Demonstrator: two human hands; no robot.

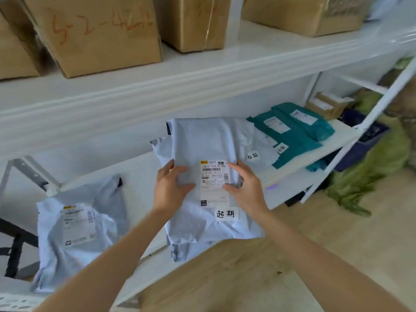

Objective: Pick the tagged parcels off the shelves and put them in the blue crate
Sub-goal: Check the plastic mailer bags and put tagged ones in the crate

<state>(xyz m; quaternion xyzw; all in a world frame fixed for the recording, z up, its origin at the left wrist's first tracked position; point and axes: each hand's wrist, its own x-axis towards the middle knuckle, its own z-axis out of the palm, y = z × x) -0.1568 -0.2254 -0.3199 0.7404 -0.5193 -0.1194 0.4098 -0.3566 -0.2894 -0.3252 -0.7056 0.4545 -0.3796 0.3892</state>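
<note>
A pale grey mailer parcel (209, 143) with a shipping label and a white handwritten tag (226, 213) lies on the lower white shelf (144, 174), its near end past the shelf edge. My left hand (172, 188) grips its left side with the thumb on top. My right hand (244, 185) grips its right side beside the label. Another grey parcel underneath shows a tag (253, 155) to the right. Two teal parcels (299, 129) lie further right, one with a tag (281, 148). A dark blue crate (362, 143) stands on the floor behind the shelf's right end.
A crumpled grey mailer (74, 228) with a label lies at the shelf's left end. Cardboard boxes (96, 34) fill the upper shelf. A small taped box (328, 104) sits at the lower shelf's far right. Green cloth (371, 174) is heaped on the wooden floor.
</note>
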